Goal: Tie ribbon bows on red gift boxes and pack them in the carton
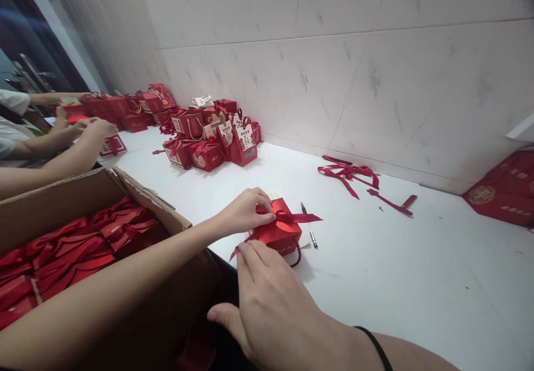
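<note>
A small red gift box [283, 237] with a rope handle stands on the white table in front of me. Red satin ribbon [306, 218] is tied over its top, one tail pointing right and the other toward the left. My left hand [246, 211] pinches the ribbon at the bow, thumb against fingers. Close to the box's near left side is my right hand [275, 304], its fingers stretched forward and the thumb spread away. Those fingertips lie by the left ribbon tail; whether they press on it I cannot tell. Just behind the box lies a pen [309, 226].
An open cardboard box [152, 196] full of red ribboned boxes is at my left. Several finished-looking gift boxes [208, 154] are piled near the wall. Loose ribbons [350, 175] lie at the back right, with red packaging [504, 190] beyond. Other people's hands [98, 129] work far left.
</note>
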`<state>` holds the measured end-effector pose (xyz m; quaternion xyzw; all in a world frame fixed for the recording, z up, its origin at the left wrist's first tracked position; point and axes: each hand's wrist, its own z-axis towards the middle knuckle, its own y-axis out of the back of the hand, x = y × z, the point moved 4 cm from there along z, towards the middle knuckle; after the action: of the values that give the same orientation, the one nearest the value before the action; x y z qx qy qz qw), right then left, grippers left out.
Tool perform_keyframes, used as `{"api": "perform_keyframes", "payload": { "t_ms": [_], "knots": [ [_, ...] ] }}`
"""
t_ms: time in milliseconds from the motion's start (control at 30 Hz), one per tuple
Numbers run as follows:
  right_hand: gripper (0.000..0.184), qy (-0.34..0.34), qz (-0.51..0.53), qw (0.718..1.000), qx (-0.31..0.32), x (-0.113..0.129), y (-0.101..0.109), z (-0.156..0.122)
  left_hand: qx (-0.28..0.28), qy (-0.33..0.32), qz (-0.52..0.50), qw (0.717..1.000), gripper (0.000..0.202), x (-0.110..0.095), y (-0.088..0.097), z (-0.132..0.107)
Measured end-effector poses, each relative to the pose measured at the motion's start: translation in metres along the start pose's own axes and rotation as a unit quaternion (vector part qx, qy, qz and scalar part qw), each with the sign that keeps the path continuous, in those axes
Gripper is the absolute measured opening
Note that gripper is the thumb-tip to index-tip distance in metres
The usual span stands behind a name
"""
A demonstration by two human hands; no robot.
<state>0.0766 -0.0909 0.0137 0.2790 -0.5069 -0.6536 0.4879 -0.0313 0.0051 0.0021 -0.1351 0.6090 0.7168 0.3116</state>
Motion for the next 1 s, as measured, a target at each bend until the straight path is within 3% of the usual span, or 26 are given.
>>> {"api": "perform_keyframes", "payload": {
  "t_ms": [133, 233, 300, 433, 733, 1000],
  "knots": [
    [0.030, -0.017, 0.047, 0.999, -0.023, -0.028, 0.032, 0.007, 0.001, -0.010, 0.004, 1.000, 0.015, 0.001, -0.001, 0.001],
    [0.022, -0.131, 0.001, 0.990, -0.042, -0.080, 0.056, 0.011, 0.003, -0.017, 0.007, 1.000, 0.015, -0.001, -0.001, 0.000],
    [0.026, -0.199, -0.003, 0.980, 0.019, -0.115, 0.057, 0.011, 0.005, -0.010, 0.010, 1.000, 0.015, -0.003, -0.001, -0.001],
    [0.033, -0.218, 0.077, 0.956, 0.179, -0.151, 0.037, 0.010, 0.010, 0.001, 0.019, 1.000, 0.014, -0.005, 0.001, -0.002],
    [0.029, -0.184, 0.144, 0.935, 0.267, -0.149, 0.026, 0.012, 0.013, -0.012, 0.076, 0.997, 0.013, -0.007, 0.000, -0.002],
    [0.031, -0.159, 0.145, 0.932, 0.292, -0.141, 0.033, 0.009, 0.018, -0.005, 0.078, 0.997, 0.014, -0.006, -0.001, 0.000]
  ]
}}
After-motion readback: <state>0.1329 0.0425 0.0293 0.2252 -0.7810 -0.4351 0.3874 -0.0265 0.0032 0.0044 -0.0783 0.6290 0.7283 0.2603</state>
